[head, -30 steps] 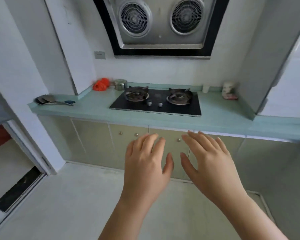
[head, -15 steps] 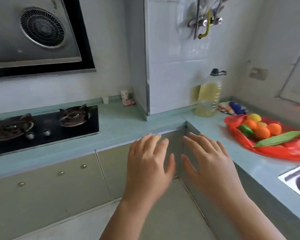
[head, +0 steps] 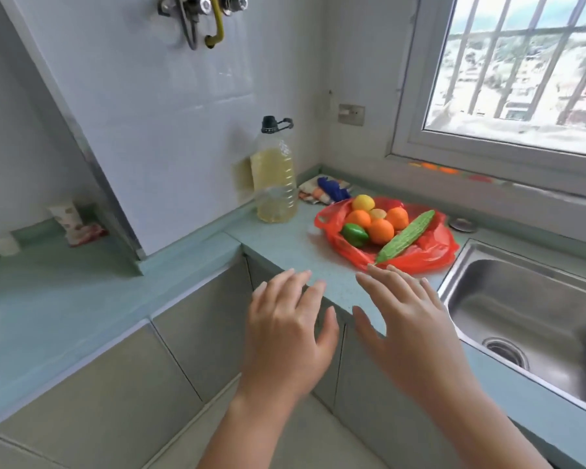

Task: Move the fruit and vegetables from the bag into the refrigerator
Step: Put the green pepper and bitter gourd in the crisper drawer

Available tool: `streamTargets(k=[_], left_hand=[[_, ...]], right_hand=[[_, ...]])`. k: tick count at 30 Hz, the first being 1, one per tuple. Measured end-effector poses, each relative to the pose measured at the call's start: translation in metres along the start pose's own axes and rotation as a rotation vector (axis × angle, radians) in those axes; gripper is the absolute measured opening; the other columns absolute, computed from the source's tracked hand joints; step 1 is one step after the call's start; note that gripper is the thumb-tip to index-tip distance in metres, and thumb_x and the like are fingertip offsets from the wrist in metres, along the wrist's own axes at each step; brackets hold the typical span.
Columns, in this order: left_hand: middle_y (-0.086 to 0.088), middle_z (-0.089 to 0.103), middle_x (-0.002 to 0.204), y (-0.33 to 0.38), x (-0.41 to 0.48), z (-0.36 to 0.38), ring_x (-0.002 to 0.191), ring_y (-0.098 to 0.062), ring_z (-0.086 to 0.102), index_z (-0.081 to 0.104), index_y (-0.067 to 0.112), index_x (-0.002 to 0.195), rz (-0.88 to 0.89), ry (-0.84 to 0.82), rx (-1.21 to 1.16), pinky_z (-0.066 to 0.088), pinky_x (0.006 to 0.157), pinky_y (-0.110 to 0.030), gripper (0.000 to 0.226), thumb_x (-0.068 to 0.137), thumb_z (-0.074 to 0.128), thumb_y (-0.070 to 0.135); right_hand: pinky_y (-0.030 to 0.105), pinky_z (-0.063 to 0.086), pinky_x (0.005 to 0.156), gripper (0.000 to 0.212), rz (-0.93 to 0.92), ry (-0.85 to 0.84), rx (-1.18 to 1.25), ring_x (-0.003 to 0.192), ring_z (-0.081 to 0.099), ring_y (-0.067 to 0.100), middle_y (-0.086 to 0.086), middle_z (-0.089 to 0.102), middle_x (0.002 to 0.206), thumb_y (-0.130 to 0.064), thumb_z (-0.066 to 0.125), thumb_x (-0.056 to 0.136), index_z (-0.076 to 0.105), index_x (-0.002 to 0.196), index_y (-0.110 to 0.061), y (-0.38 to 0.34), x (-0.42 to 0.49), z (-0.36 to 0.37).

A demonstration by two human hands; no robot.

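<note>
A red plastic bag [head: 430, 248] lies open on the pale green counter [head: 305, 252]. In it sit several oranges [head: 380, 230], a yellow lemon [head: 363, 202], a green pepper [head: 354, 234] and a long bitter gourd [head: 407, 235]. My left hand [head: 286, 328] and my right hand [head: 408, 321] hover side by side in front of the counter edge, fingers spread, holding nothing. The right fingertips are just short of the bag's near edge. No refrigerator is in view.
A large oil bottle [head: 275, 177] stands left of the bag, with cloths [head: 325, 192] behind it. A steel sink [head: 521, 313] lies to the right, under a barred window [head: 518, 62]. Cabinet doors [head: 190, 333] run below the counter.
The view has swung right from the stove to the counter corner, bringing the bag and sink close. Both hands keep the same spread pose in front of me.
</note>
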State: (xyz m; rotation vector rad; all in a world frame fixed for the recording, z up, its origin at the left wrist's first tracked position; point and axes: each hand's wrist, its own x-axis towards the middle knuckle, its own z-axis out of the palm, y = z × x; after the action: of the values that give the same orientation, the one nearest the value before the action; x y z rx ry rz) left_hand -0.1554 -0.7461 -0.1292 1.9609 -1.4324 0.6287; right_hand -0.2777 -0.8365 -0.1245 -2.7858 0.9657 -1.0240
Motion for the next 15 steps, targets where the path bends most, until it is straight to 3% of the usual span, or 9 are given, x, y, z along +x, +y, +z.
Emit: streamTargets(k=[15], left_hand=[[-0.007, 0.067, 0.108, -0.118, 0.123, 0.134, 0.104, -0.026, 0.06, 0.067, 0.011, 0.103, 0.125, -0.173, -0.211, 0.045, 0.09, -0.041, 0.04, 0.08, 0.045, 0.035]], right_hand=[[0.053, 0.051, 0.082, 0.045, 0.252, -0.006, -0.183, 0.102, 0.063, 0.03, 0.006, 0.069, 0.108, -0.037, 0.042, 0.079, 0.067, 0.107, -0.012, 0.031, 0.12, 0.112]])
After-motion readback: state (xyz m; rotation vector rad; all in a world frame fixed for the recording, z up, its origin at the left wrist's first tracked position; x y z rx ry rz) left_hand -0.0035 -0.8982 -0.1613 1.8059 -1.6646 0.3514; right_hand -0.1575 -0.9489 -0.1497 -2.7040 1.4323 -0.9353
